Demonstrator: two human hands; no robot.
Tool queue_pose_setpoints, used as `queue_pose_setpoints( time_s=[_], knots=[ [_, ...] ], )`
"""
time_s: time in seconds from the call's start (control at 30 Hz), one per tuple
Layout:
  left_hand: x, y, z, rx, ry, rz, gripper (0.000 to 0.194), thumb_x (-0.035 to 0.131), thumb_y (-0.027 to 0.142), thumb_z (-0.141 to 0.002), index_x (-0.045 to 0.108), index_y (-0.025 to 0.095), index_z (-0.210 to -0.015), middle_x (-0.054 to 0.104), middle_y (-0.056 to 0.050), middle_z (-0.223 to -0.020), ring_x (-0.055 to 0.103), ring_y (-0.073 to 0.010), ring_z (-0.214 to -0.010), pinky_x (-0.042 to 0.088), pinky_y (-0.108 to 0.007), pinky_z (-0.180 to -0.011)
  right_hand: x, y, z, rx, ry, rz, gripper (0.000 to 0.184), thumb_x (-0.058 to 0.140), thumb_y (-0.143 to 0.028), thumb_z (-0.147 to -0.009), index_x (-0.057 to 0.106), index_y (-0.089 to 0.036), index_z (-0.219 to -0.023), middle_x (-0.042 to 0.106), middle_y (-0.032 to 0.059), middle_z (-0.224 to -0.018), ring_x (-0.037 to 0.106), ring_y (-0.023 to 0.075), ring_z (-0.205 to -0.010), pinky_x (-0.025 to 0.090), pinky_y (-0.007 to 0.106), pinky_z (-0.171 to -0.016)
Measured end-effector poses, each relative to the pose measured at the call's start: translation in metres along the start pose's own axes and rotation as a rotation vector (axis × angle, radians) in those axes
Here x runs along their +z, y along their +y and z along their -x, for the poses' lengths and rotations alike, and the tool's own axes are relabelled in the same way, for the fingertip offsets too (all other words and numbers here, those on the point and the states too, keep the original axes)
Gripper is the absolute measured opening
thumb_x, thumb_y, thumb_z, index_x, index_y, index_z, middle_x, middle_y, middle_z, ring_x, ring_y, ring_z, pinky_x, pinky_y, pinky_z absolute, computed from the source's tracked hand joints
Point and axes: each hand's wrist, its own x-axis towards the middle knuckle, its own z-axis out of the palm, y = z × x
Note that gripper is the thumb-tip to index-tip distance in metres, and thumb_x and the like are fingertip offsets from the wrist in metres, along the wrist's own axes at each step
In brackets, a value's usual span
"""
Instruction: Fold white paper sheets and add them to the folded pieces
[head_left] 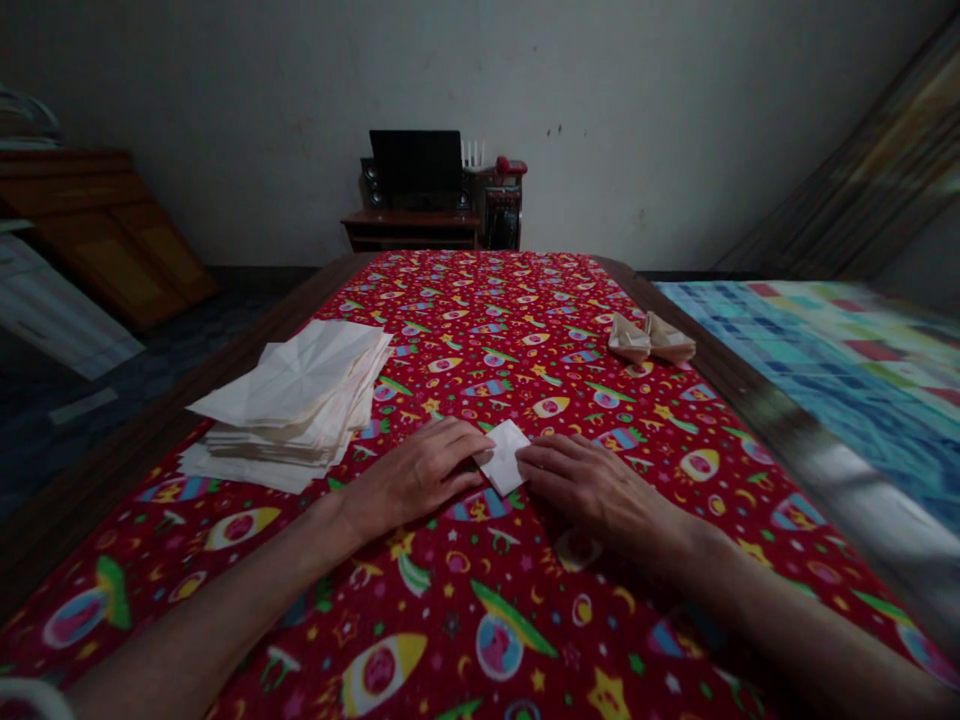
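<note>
A small folded white paper (505, 456) lies on the red patterned tablecloth (487, 330). My left hand (415, 475) rests palm down on the cloth, its fingers stretched flat and touching the paper's left edge. My right hand (589, 483) lies flat on the other side, fingertips pressing the paper's right edge. Neither hand grips anything.
A stack of creased white paper sheets (300, 400) sits at the left of the table. Folded beige paper pieces (649, 338) lie at the far right. A dark wooden table edge (720, 370) borders a blue patterned surface (825, 360). A small desk with a monitor (416, 165) stands by the wall.
</note>
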Motion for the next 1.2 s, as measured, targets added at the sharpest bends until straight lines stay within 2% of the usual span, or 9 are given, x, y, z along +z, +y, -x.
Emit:
queue_pose_setpoints(
  time_s=[0.1, 0.27, 0.37, 0.47, 0.63, 0.73, 0.83, 0.97, 1.2],
  knots=[
    [0.001, 0.001, -0.005, 0.004, 0.012, -0.075, 0.017, 0.047, 0.023, -0.092, 0.055, 0.016, -0.105, 0.061, -0.005, -0.098, 0.055, -0.0175, -0.095, 0.046, -0.032, -0.088, 0.001, -0.001, -0.002, -0.007, 0.026, 0.04, 0.021, 0.053, -0.013, -0.085, 0.059, -0.015, -0.106, 0.061, 0.0125, -0.112, 0.053, 0.0243, -0.105, 0.048, 0.039, -0.086],
    [0.004, -0.001, -0.006, 0.053, 0.067, -0.151, 0.019, 0.042, 0.02, -0.094, 0.053, 0.014, -0.109, 0.062, -0.005, -0.098, 0.056, -0.0171, -0.093, 0.047, -0.032, -0.087, 0.004, -0.003, -0.007, 0.003, 0.036, 0.091, 0.019, 0.045, -0.016, -0.091, 0.059, -0.012, -0.103, 0.062, 0.0129, -0.106, 0.054, 0.0237, -0.1, 0.049, 0.037, -0.079],
    [0.006, -0.002, -0.005, 0.059, 0.092, -0.152, 0.021, 0.041, 0.017, -0.094, 0.052, 0.014, -0.112, 0.062, -0.005, -0.1, 0.055, -0.0172, -0.093, 0.047, -0.031, -0.086, 0.01, -0.001, -0.008, 0.035, 0.11, 0.058, 0.022, 0.041, -0.019, -0.093, 0.059, -0.013, -0.104, 0.064, 0.0118, -0.101, 0.055, 0.0216, -0.096, 0.049, 0.036, -0.079],
    [0.008, -0.001, -0.006, 0.013, 0.107, -0.114, 0.024, 0.048, 0.017, -0.091, 0.052, 0.015, -0.114, 0.061, -0.006, -0.101, 0.055, -0.018, -0.095, 0.047, -0.031, -0.085, 0.017, 0.002, -0.011, 0.092, 0.208, -0.012, 0.022, 0.039, -0.018, -0.093, 0.061, -0.015, -0.097, 0.066, 0.0098, -0.093, 0.056, 0.0191, -0.089, 0.048, 0.034, -0.078],
    [0.012, -0.003, -0.008, -0.101, 0.134, -0.004, 0.011, 0.051, 0.021, -0.09, 0.061, 0.017, -0.092, 0.061, -0.004, -0.091, 0.056, -0.0173, -0.089, 0.046, -0.03, -0.081, 0.021, 0.002, -0.012, 0.278, 0.287, -0.173, 0.021, 0.043, -0.02, -0.091, 0.062, -0.015, -0.083, 0.064, 0.0068, -0.08, 0.056, 0.0152, -0.072, 0.044, 0.025, -0.063],
    [0.014, -0.006, -0.011, -0.215, 0.185, 0.093, 0.01, 0.055, 0.021, -0.087, 0.062, 0.016, -0.082, 0.061, -0.003, -0.084, 0.057, -0.0154, -0.082, 0.045, -0.027, -0.075, 0.021, 0.004, -0.013, 0.466, 0.277, -0.229, 0.021, 0.048, -0.027, -0.09, 0.063, -0.016, -0.079, 0.063, 0.0043, -0.074, 0.055, 0.0138, -0.065, 0.039, 0.023, -0.058],
    [0.014, -0.009, -0.015, -0.305, 0.197, 0.19, 0.011, 0.061, 0.02, -0.083, 0.064, 0.016, -0.074, 0.06, 0.0, -0.076, 0.057, -0.0131, -0.073, 0.044, -0.024, -0.068, 0.02, 0.006, -0.015, 0.571, 0.236, -0.238, 0.021, 0.051, -0.03, -0.089, 0.063, -0.017, -0.077, 0.063, 0.0028, -0.072, 0.055, 0.0131, -0.063, 0.036, 0.023, -0.056],
    [0.014, -0.01, -0.018, -0.369, 0.209, 0.228, 0.014, 0.062, 0.022, -0.082, 0.064, 0.017, -0.07, 0.06, 0.001, -0.075, 0.057, -0.0124, -0.072, 0.043, -0.023, -0.067, 0.017, 0.007, -0.02, 0.655, 0.172, -0.209, 0.024, 0.051, -0.033, -0.088, 0.062, -0.018, -0.073, 0.061, 0.0006, -0.065, 0.051, 0.0117, -0.055, 0.029, 0.023, -0.051],
    [0.014, -0.008, -0.019, -0.444, 0.207, 0.143, 0.013, 0.064, 0.023, -0.079, 0.063, 0.016, -0.068, 0.057, -0.002, -0.082, 0.056, -0.0153, -0.08, 0.043, -0.027, -0.072, 0.015, 0.006, -0.021, 0.723, 0.152, -0.195, 0.018, 0.052, -0.034, -0.087, 0.06, -0.019, -0.079, 0.064, 0.0007, -0.069, 0.055, 0.0133, -0.06, 0.028, 0.023, -0.054]
  ],
)
